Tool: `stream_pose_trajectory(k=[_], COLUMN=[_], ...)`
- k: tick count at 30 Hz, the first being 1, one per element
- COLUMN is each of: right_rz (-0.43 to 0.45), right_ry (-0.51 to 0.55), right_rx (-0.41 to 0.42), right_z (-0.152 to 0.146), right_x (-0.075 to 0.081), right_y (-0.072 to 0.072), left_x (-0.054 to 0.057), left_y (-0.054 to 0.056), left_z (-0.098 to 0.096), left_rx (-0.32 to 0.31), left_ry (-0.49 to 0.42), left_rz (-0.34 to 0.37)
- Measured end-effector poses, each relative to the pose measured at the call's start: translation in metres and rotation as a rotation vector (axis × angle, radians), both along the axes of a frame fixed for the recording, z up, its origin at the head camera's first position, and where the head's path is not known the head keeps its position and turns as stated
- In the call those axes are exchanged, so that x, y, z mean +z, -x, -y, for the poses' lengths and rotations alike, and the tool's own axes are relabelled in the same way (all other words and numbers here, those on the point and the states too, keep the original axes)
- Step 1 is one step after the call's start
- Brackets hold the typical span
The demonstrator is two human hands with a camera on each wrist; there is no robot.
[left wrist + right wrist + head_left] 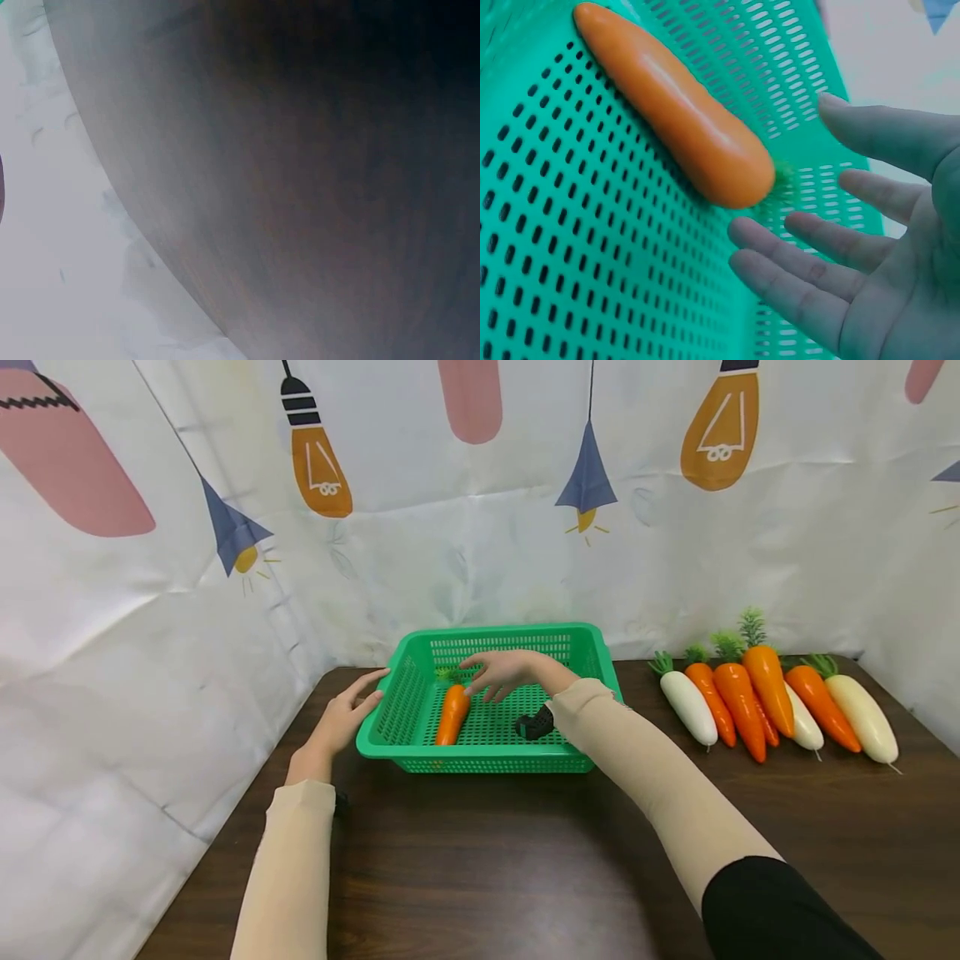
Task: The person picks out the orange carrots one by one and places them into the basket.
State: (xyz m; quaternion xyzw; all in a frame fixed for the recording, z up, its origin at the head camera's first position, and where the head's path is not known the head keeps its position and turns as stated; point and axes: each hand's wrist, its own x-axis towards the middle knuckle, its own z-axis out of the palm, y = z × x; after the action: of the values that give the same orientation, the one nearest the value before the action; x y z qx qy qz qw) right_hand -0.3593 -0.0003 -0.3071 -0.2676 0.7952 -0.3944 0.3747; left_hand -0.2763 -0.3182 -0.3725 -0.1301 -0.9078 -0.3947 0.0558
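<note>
An orange carrot (453, 715) with a green top lies in the left part of a green plastic basket (487, 751). Over the basket, my right hand (504, 673) hovers just right of the carrot with nothing in it. In the right wrist view that right hand (855, 255) has its fingers spread and the thumb apart, close to the leafy end of the carrot (679, 112). My left hand (341, 718) is at the basket's left rim, its fingers extended towards it; whether they touch is hard to tell. The left wrist view shows only tabletop and curtain.
To the right on the dark wooden table (480, 860) lies a row of several carrots (738, 702) and white radishes (688, 707) with green tops. Behind the table hangs a white patterned curtain (480, 560). The table's left edge runs beside my left arm.
</note>
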Motion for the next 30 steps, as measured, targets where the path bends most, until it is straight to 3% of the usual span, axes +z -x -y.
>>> stream_pose_trajectory(k=[15, 30], right_rz=[-0.103, -0.294], right_ry=[0.055, 0.136], right_rx=[0.07, 0.029], right_z=[-0.038, -0.083], right_x=[0.023, 0.036], right_y=[-0.017, -0.04], left_x=[0.002, 0.001], left_y=[-0.003, -0.001], left_z=[0.001, 0.001], left_rx=[-0.004, -0.006], left_ry=[0.013, 0.033], left_rz=[0.004, -0.001])
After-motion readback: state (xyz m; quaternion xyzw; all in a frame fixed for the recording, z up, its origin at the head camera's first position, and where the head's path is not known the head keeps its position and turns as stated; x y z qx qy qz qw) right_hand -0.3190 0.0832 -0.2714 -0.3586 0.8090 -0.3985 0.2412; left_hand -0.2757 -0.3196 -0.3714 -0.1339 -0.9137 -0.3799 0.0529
